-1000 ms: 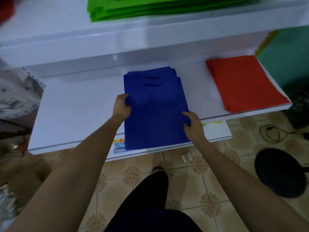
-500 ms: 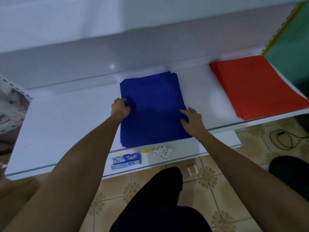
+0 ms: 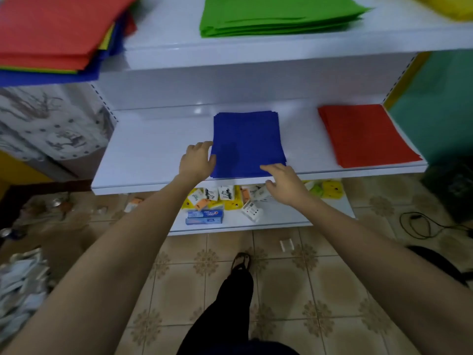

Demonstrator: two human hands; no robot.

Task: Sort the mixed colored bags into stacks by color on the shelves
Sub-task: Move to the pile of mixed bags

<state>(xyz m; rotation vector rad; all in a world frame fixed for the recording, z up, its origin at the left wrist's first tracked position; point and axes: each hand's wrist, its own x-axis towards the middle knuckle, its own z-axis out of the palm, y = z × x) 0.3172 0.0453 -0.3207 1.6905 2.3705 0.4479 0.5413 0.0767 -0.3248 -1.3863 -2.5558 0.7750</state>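
Observation:
A stack of blue bags (image 3: pixel 247 139) lies flat in the middle of the white middle shelf (image 3: pixel 153 152). My left hand (image 3: pixel 197 160) rests at the stack's left edge, fingers relaxed, touching the edge. My right hand (image 3: pixel 284 180) hovers at the stack's front right corner with fingers loose, holding nothing. An orange-red stack (image 3: pixel 363 134) lies at the shelf's right end. On the upper shelf (image 3: pixel 256 52) lie a green stack (image 3: pixel 276 14) and, at the left, a mixed pile (image 3: pixel 56 37) of red, yellow and blue bags. A yellow stack (image 3: pixel 445 6) shows at the top right.
The low bottom shelf (image 3: pixel 320 213) holds toothpaste boxes (image 3: pixel 204 217) and several small packets (image 3: pixel 225 196). A green wall panel (image 3: pixel 435 103) bounds the shelves on the right. A black cable (image 3: pixel 419 226) and a dark round object (image 3: pixel 440 265) lie on the tiled floor. My leg (image 3: pixel 230 303) stands below.
Both hands have let go of the blue stack and drawn back toward its front edge. The view has pulled back and up, bringing the upper shelf's stacks into sight.

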